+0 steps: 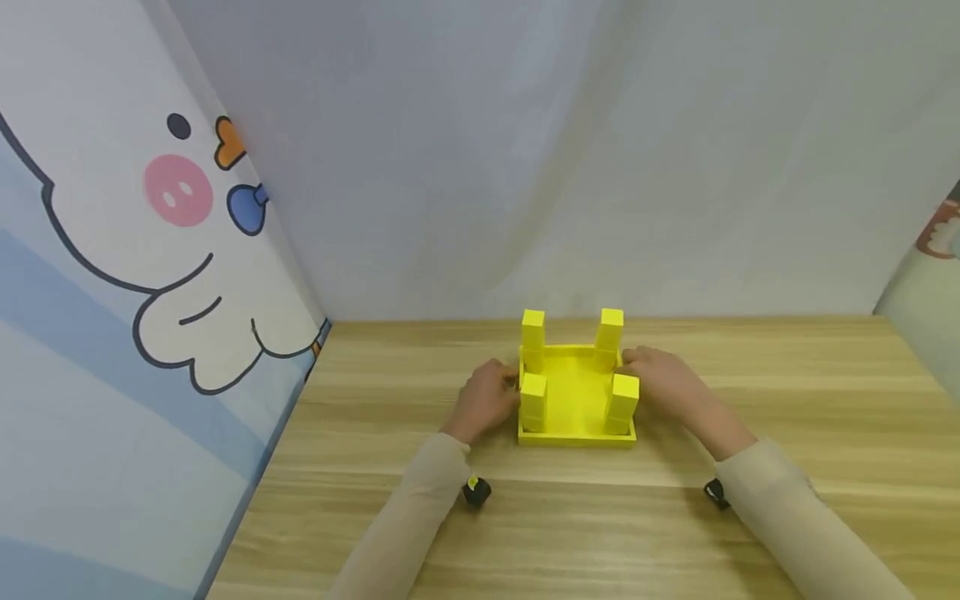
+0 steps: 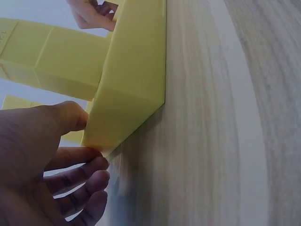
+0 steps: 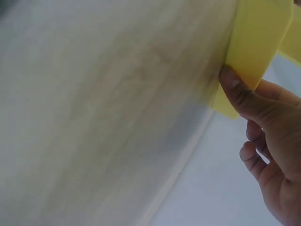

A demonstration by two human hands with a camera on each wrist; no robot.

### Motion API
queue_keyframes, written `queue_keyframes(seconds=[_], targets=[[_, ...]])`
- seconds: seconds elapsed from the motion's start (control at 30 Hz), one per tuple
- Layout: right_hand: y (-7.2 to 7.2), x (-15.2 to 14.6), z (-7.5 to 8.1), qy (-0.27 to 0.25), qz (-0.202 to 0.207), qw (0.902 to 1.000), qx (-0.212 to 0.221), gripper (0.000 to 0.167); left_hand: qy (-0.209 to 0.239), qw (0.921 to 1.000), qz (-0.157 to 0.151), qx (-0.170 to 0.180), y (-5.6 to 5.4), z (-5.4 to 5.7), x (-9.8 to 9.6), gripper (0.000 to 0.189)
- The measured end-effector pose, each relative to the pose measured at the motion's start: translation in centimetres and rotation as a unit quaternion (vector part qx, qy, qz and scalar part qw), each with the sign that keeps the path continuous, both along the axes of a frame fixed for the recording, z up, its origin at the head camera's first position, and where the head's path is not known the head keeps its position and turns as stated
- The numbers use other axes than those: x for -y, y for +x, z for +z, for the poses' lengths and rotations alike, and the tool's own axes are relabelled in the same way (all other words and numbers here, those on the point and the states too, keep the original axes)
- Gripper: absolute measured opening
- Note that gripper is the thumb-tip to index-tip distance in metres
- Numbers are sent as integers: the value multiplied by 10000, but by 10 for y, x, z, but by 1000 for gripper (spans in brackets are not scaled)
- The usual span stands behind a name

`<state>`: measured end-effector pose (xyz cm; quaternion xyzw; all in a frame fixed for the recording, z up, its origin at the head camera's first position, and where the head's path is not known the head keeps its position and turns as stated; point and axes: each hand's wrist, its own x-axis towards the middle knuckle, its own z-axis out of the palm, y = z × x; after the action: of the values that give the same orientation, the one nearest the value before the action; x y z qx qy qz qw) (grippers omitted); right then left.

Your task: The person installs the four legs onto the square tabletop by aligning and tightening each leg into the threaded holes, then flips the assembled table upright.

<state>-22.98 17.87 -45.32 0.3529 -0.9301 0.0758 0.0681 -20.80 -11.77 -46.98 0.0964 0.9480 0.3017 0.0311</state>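
A yellow tray [image 1: 576, 392] with a low rim lies on the wooden table, and several square yellow posts [image 1: 534, 403] stand upright at its corners. At the tray's left side, my left hand [image 1: 486, 400] pinches the wall; in the left wrist view its thumb [image 2: 73, 117] is at the rim and the index finger lies against the outer side. My right hand [image 1: 662, 382] grips the opposite wall near the far right corner. The right wrist view shows that thumb [image 3: 235, 87] pressed on the outer face, with the index finger partly hidden behind the wall.
The wooden table [image 1: 360, 492] runs back to a pale grey cloth wall [image 1: 435, 167]. A panel with a cartoon print [image 1: 90, 217] closes the left side. Small black wrist-worn items [image 1: 476, 492] show beside both beige sleeves [image 1: 408, 517].
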Motion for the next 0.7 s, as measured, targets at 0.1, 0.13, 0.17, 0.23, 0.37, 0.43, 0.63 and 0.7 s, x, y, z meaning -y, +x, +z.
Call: queue_keyframes(seconds=[0.1, 0.13, 0.17, 0.23, 0.37, 0.43, 0.63, 0.7], targets=[[-2, -5, 0, 63, 5, 10000, 24, 23, -203, 9997, -131, 63, -1, 3, -3, 20], [-2, -6, 0, 66, 17, 10000, 52, 23, -272, 9995, -171, 62, -2, 4, -4, 19], [-2, -7, 0, 79, 52, 9999, 70, 24, -333, 9993, -167, 68, -2, 4, -4, 20], [-1, -8, 2, 90, 131, 9998, 74, 24, -416, 9990, -176, 59, -2, 6, -5, 23], [3, -9, 10, 2, 252, 9997, 56, 15, -534, 9984, -206, -35, -2, 12, -2, 18], [5, -9, 17, -106, 300, 9995, 85, 12, -550, 9982, -223, -91, -3, 17, 0, 11], [11, -13, 33, -488, 420, 9970, 439, 20, -230, 9993, -290, -64, -7, 33, 9, 10], [13, -14, 36, -607, 468, 9953, 592, 20, -108, 9994, -325, -34, -8, 38, 12, 11]])
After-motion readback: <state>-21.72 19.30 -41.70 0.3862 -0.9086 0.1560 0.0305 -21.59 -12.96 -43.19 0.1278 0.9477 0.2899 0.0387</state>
